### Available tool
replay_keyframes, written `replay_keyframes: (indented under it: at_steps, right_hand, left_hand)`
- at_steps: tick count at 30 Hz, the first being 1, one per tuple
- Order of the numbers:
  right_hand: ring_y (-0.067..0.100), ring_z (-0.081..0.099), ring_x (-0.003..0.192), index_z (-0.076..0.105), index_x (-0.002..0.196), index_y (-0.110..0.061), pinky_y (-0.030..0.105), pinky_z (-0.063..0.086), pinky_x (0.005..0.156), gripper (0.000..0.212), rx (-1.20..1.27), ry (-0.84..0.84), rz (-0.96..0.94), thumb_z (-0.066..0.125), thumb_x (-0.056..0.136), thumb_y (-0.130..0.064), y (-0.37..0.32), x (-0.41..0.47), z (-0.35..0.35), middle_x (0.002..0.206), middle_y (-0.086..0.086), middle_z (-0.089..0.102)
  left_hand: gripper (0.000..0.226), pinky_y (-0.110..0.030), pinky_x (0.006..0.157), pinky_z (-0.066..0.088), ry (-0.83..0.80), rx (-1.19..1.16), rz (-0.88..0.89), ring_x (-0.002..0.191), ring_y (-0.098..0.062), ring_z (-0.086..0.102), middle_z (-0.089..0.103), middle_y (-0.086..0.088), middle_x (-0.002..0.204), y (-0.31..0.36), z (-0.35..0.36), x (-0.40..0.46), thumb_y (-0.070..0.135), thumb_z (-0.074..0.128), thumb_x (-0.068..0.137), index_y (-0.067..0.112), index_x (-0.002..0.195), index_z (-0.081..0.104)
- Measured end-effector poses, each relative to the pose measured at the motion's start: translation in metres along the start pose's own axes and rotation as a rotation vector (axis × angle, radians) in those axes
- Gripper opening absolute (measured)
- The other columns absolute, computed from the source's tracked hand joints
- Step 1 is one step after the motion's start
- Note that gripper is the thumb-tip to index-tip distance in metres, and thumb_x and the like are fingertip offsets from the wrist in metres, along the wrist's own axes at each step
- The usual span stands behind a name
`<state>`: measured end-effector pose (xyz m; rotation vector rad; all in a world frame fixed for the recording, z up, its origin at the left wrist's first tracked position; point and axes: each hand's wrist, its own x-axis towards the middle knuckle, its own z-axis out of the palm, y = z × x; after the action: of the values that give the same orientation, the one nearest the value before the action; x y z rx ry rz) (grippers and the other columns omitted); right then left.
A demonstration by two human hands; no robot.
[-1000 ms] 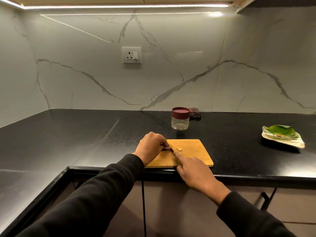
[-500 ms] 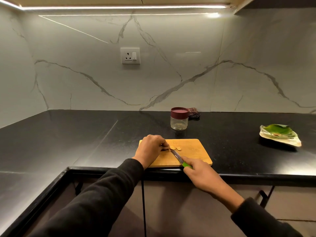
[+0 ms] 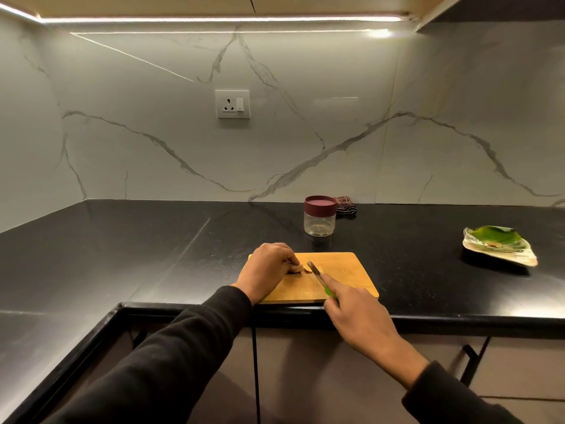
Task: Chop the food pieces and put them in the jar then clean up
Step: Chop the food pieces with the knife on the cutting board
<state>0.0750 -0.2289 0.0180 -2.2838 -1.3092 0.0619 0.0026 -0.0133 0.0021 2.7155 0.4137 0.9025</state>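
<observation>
Chopping is under way on the wooden cutting board, which sits at the front edge of the black table. The left hand is curled over a small pale food piece near the board's left side, fingers bent and pinning it down. The right hand is wrapped around the green handle of a knife, index finger stretched along the spine, blade angled in right beside the food and very near those left fingertips.

That's the risk, I'd say: the piece is tiny, and a slip of the blade would run straight at the holding fingers. A hard press could also flick a cut bit off the board, and the board's front edge lies almost flush with the table's front edge, so a shove could nudge it over.

The jar stands behind the board, toward the back wall, maroon lid on, so it needs opening before anything goes in. Just behind it, a dark checked cloth. Near the right edge, a leaf-shaped dish with a green centre.

The table is dark, glossy stone, L-shaped, wrapping round to the left. Marble-veined wall panels, a white socket, a warm strip light under the cabinets.
</observation>
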Motion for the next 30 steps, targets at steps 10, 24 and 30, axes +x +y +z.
replay_keyframes:
  at_steps: [10, 24, 30]
  right_hand:
    - [0.011, 0.051, 0.077, 0.024, 0.158, -0.035, 0.024, 0.031, 0.053, 0.054, -0.122, -0.016, -0.06, 0.038, 0.106, -0.031, -0.012, 0.024, 0.004, 0.089, -0.004, 0.056]
    - [0.016, 0.053, 0.086, 0.023, 0.158, -0.037, 0.029, 0.042, 0.067, 0.053, -0.196, -0.053, -0.09, 0.036, 0.107, -0.034, -0.014, 0.043, 0.007, 0.098, 0.0, 0.059]
    - [0.013, 0.053, 0.086, 0.028, 0.157, -0.034, 0.027, 0.044, 0.068, 0.052, -0.199, -0.064, -0.112, 0.039, 0.106, -0.032, -0.017, 0.051, 0.007, 0.096, -0.004, 0.056]
  left_hand:
    - [0.012, -0.022, 0.082, 0.057, -0.038, 0.082, 0.028, 0.085, -0.003, 0.067, 0.074, 0.009, 0.1, -0.002, -0.005, 0.005, 0.024, 0.072, 0.091, 0.023, 0.1, 0.079]
    - [0.008, -0.014, 0.081, 0.055, -0.031, 0.023, 0.052, 0.079, 0.0, 0.066, 0.073, 0.009, 0.093, 0.002, -0.007, 0.002, 0.017, 0.074, 0.089, 0.021, 0.093, 0.08]
    - [0.01, -0.014, 0.082, 0.055, -0.03, 0.048, 0.061, 0.08, -0.001, 0.068, 0.074, 0.008, 0.094, 0.001, -0.006, 0.002, 0.016, 0.073, 0.09, 0.021, 0.096, 0.08]
